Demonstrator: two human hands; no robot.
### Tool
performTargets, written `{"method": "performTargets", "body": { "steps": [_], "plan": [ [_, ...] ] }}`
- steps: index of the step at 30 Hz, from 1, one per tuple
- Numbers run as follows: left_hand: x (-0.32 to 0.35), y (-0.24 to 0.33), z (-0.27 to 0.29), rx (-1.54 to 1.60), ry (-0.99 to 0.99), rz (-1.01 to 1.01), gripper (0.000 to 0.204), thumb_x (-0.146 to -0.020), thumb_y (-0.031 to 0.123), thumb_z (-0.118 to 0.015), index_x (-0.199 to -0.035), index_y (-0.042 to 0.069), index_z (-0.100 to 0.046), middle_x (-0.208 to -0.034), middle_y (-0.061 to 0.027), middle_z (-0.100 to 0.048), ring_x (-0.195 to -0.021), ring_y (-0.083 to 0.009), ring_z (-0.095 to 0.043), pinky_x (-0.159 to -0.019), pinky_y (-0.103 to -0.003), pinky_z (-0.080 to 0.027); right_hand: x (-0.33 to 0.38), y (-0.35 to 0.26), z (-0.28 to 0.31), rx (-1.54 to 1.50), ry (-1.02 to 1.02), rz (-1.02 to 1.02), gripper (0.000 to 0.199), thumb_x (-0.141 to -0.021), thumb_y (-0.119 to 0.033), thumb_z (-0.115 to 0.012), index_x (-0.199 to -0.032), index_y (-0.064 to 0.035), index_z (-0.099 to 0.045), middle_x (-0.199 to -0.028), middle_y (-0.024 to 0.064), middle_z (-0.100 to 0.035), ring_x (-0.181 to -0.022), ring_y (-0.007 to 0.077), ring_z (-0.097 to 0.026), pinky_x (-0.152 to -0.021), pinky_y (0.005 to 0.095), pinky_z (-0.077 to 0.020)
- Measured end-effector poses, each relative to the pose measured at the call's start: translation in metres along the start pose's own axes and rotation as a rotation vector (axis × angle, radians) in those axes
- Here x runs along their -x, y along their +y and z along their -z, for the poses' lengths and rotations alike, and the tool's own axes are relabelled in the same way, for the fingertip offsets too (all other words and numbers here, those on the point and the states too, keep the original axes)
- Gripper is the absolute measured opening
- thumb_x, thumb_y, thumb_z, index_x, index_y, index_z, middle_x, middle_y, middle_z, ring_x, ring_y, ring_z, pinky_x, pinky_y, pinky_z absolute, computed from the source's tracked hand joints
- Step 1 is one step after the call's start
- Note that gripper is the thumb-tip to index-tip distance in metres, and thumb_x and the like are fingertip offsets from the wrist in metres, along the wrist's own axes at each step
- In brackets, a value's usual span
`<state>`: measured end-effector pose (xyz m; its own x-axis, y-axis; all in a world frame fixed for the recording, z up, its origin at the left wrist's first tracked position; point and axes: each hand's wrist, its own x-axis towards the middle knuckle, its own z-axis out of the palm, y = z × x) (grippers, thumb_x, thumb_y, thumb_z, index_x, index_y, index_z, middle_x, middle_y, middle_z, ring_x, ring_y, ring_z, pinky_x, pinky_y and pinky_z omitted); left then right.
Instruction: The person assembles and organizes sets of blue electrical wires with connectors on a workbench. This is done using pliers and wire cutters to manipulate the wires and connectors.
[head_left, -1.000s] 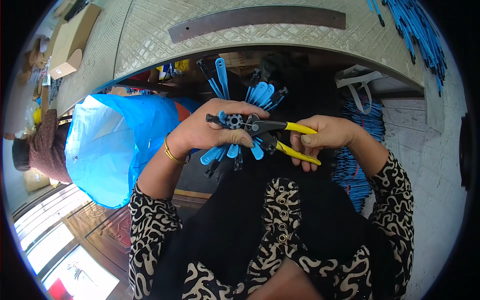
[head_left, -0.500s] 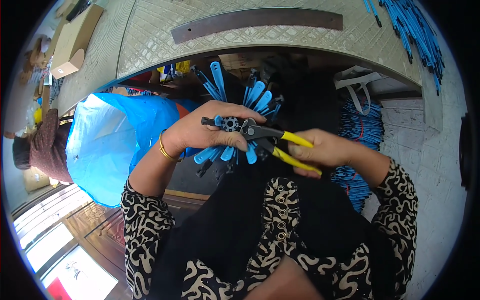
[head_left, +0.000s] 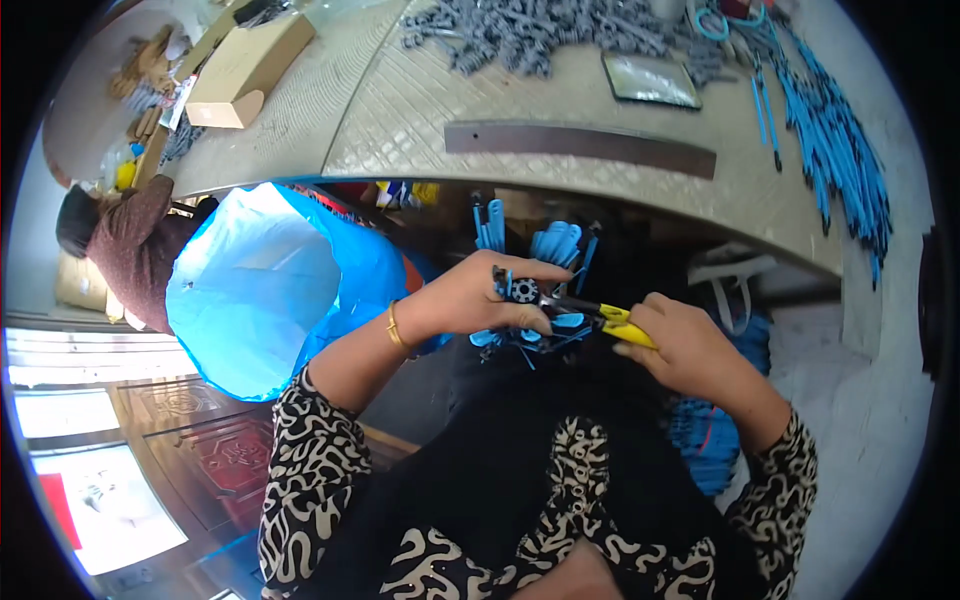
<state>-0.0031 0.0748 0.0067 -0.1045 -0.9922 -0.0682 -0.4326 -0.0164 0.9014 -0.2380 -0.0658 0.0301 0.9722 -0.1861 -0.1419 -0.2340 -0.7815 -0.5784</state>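
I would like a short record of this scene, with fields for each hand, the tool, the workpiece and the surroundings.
left hand: holds a blue plastic sprue with a dark gear-like hub, blue arms fanning out
right hand: grips yellow-handled cutters
tool tip: at the hub, beside the left fingers; whether it is cutting is not visible
left of hands: open blue plastic bag
table: grey parts pile, dark flat strip, cardboard box, blue rods at right
other person: far left
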Motion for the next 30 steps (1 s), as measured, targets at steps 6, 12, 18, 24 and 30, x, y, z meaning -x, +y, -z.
{"method": "performTargets", "body": {
  "steps": [6, 12, 18, 24, 30],
  "plan": [
    [0.049, 0.037, 0.141, -0.436, 0.481, 0.104, 0.046, -0.074, 0.012, -0.055, -0.118, -0.001, -0.051, -0.105, -0.0096, -0.058, -0.096, -0.0183, -0.053, -0.081, -0.03, -0.045, 0.032, 0.076, 0.051, 0.122, 0.544, -0.268, 0.024, -0.076, -0.018, -0.064, -0.09, -0.0018, -0.053, -0.085, 0.0164, -0.052, -0.078, 0.0358, -0.052, -0.067, 0.0384, -0.0419],
    [0.025, 0.056, 0.283, -0.465, 0.633, 0.305, 0.032, -0.086, 0.031, -0.053, -0.096, 0.001, -0.059, -0.08, -0.0005, -0.053, -0.071, -0.0082, -0.05, -0.061, -0.024, -0.041, 0.033, 0.15, 0.08, 0.377, 0.685, -0.515, 0.027, -0.078, -0.022, -0.062, -0.094, -0.001, -0.055, -0.088, 0.018, -0.054, -0.084, 0.0335, -0.054, -0.071, 0.039, -0.043],
    [-0.01, -0.059, 0.388, -0.565, 0.48, 0.731, 0.043, -0.086, 0.039, -0.055, -0.108, 0.002, -0.055, -0.078, -0.0005, -0.053, -0.064, -0.0068, -0.051, -0.056, -0.02, -0.041, 0.0, 0.175, 0.111, 0.389, 0.772, -0.569, 0.028, -0.081, -0.026, -0.058, -0.092, -0.0006, -0.055, -0.09, 0.0176, -0.057, -0.083, 0.0335, -0.055, -0.073, 0.0403, -0.0439],
    [-0.042, -0.071, 0.355, -0.314, 0.957, 0.483, 0.048, -0.087, 0.038, -0.055, -0.119, 0.003, -0.05, -0.084, -0.0026, -0.058, -0.072, -0.009, -0.055, -0.063, -0.023, -0.045, -0.061, 0.224, 0.151, 0.352, 0.632, -0.869, 0.028, -0.083, -0.027, -0.052, -0.089, -0.0005, -0.057, -0.086, 0.0188, -0.061, -0.08, 0.0347, -0.058, -0.07, 0.043, -0.0455],
    [-0.037, -0.004, 0.264, -0.422, 0.941, 0.086, 0.046, -0.088, 0.026, -0.057, -0.126, 0.003, -0.045, -0.092, -0.0066, -0.061, -0.083, -0.0105, -0.057, -0.069, -0.024, -0.046, -0.048, 0.251, 0.145, 0.15, 0.954, -0.778, 0.031, -0.086, -0.029, -0.047, -0.086, -0.0005, -0.059, -0.081, 0.0187, -0.062, -0.077, 0.0335, -0.061, -0.069, 0.0411, -0.046]
  ]
}}
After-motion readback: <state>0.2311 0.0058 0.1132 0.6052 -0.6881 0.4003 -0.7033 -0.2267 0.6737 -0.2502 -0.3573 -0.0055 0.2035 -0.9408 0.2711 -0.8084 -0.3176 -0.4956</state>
